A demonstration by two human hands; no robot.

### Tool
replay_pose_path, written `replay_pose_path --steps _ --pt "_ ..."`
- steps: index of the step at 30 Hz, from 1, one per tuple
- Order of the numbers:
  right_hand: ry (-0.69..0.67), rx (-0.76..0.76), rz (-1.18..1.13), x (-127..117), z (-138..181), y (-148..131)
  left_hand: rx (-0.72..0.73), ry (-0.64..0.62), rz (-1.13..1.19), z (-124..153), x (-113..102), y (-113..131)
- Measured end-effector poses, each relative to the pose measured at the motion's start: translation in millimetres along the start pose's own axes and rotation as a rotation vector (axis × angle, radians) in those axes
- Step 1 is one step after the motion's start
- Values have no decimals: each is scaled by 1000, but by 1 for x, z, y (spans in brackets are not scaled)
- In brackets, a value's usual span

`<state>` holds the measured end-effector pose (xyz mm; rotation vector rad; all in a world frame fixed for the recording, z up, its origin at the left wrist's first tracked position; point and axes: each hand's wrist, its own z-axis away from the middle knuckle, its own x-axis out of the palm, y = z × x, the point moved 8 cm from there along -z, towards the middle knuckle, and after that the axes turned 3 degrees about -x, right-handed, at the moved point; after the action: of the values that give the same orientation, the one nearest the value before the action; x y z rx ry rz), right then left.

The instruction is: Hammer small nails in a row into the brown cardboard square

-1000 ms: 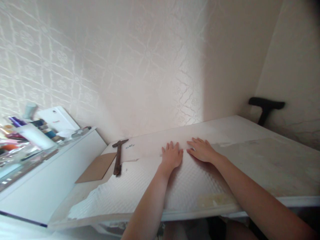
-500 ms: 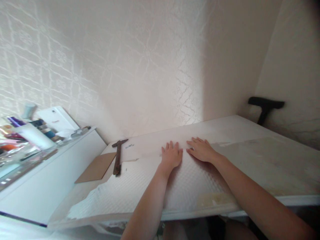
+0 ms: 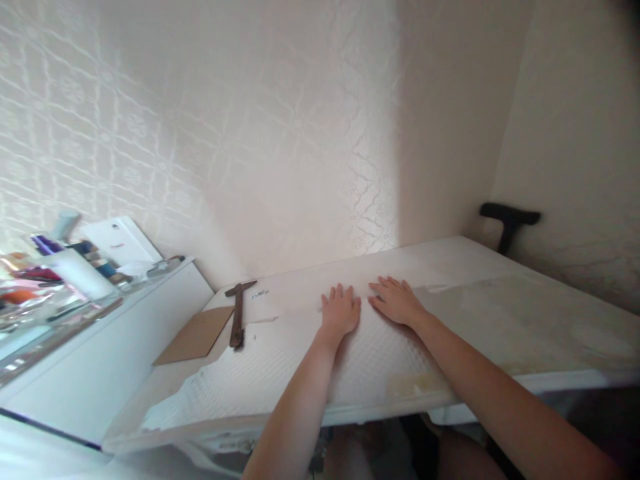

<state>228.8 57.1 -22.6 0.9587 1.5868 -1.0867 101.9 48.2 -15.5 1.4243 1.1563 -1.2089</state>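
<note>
My left hand [image 3: 341, 311] lies palm down on the white table [image 3: 295, 360], its fingers spread and holding nothing. Just to its right, my right hand [image 3: 397, 300] also rests flat with fingers apart, and a small gap separates the two. Under and in front of both hands the tabletop has a quilted-looking white covering with torn edges. Left of my hands lies a hammer [image 3: 238, 317] with a brown handle, its head toward the wall. Beside the hammer head are a few small metal nails [image 3: 259, 294]. A brown square board [image 3: 196, 335] lies left of the hammer.
At the left stands a white cabinet [image 3: 120, 360] crowded with small items, among them a white box [image 3: 121, 241]. A patterned wall [image 3: 280, 133] rises behind the table. In the right corner a black T-shaped handle [image 3: 509, 220] sticks up beyond the table edge.
The view has shifted slightly, so the black handle appears further left. Both hands stay flat on the table in nearly the same pose.
</note>
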Motion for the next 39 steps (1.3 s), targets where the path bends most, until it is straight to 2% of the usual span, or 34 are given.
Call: replay_pose_path --steps 5,8,11,14,16,17,19,22,24,27,31,33,37,39 --pt "37 -4 14 -2 1 0 43 72 46 11 -10 0" --pt "57 -13 39 -1 0 2 87 192 60 25 -29 -14" --pt "69 -17 47 3 -2 5 50 353 40 41 -57 -51" --pt "73 -18 41 7 -5 8 -50 483 -10 58 -87 -106" --pt "79 -20 41 8 -6 9 -146 508 -83 70 -102 -146" --pt "84 -22 43 9 -6 10 -212 495 -126 76 -106 -167" --pt "94 -26 49 10 -5 11 -365 387 -196 89 -105 -209" --pt "111 -34 59 11 -4 13 -587 156 -228 112 -88 -265" --pt "123 -36 65 12 -3 14 -686 52 -217 127 -75 -288" --pt "145 -34 68 14 -2 17 -685 61 -238 136 -71 -295" --pt "169 -44 71 17 -2 21 -527 192 -386 128 -86 -276" --pt "178 -53 75 19 -3 23 -498 247 -412 126 -93 -273" --pt "190 -77 86 21 -4 26 -620 281 -285 134 -96 -294" --pt "206 -94 88 21 -5 27 -629 363 -240 139 -100 -294"
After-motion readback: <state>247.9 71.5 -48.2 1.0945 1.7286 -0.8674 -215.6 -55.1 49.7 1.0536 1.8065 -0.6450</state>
